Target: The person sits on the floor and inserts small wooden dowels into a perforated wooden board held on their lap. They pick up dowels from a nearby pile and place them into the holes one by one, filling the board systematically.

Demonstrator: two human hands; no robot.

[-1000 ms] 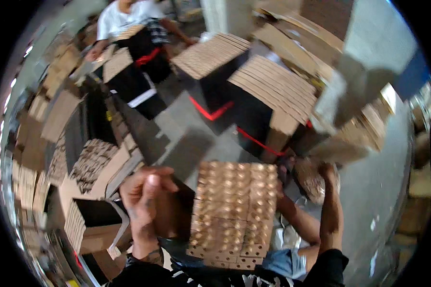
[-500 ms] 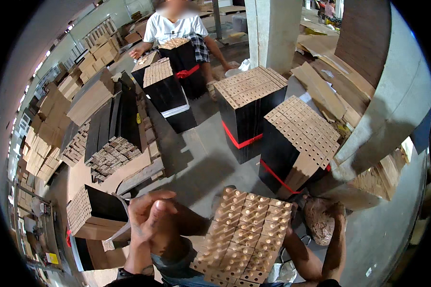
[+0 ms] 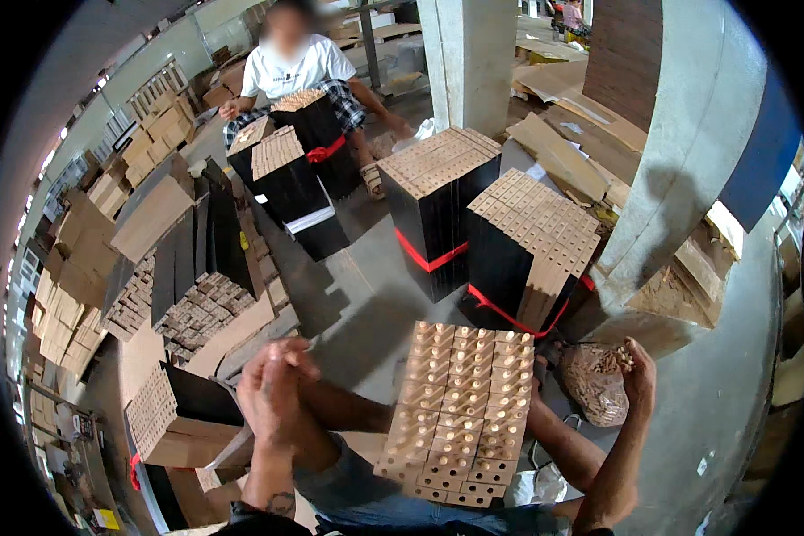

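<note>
Upright before my lap stands a bundle of wooden bars (image 3: 456,402) with rows of holes. Pale wooden dowels stick up from most holes; the nearest rows have bare dark holes. My right hand (image 3: 639,371) is closed around several dowels whose ends show at its fingertips. It is beside a clear plastic bag (image 3: 596,386) full of dowels, right of the bundle. Left of the bundle, my left hand (image 3: 275,384) is raised over my knee, its fingers curled together and thumb against them; whatever it holds is hidden.
Strapped black bundles with drilled tops (image 3: 531,223) (image 3: 438,165) stand ahead. Another bundle (image 3: 156,411) leans at my left. Stacked dark bars (image 3: 205,286) lie on a pallet farther left. A co-worker (image 3: 299,67) sits behind more bundles. A pillar (image 3: 688,152) and flattened cardboard (image 3: 558,156) are at right.
My right hand has shifted slightly up and away from the bag, and dowels now show in its fingers. My left hand's fingers have drawn closer together. The whole view has shifted a little.
</note>
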